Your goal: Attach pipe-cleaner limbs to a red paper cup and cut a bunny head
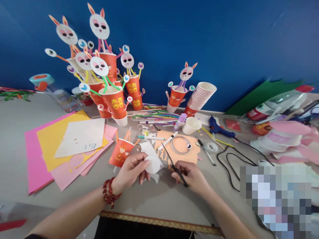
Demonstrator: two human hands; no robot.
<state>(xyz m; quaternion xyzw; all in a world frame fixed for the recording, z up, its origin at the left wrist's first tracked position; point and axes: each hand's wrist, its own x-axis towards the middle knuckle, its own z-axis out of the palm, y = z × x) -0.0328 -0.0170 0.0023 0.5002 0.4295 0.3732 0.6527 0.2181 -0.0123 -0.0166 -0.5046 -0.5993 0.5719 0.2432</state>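
Observation:
Between the thumb and fingers of my left hand (136, 169) is a white paper circle (152, 164), held upright over the table. My right hand (189, 174) is closed around the dark handles of a pair of scissors (178, 171), whose blades point up and left, apart from the circle. White paper scraps (155, 178) lie under and behind the circle. Just beyond my left hand, a red paper cup (121, 152) with orange straw-like sticks lies tipped. An orange paper sheet (196, 146) with cut-outs lies beyond the scissors.
Rabbit-faced cup figures (113, 99) stand at the back left, another (177, 96) beside stacked cups (203, 94). Coloured sheets (32, 149) lie left. A white cup (191, 125), markers (151, 137), a tape ring (212, 146), and a blue glue gun (219, 127) with black cable (221, 166) occupy the centre and right.

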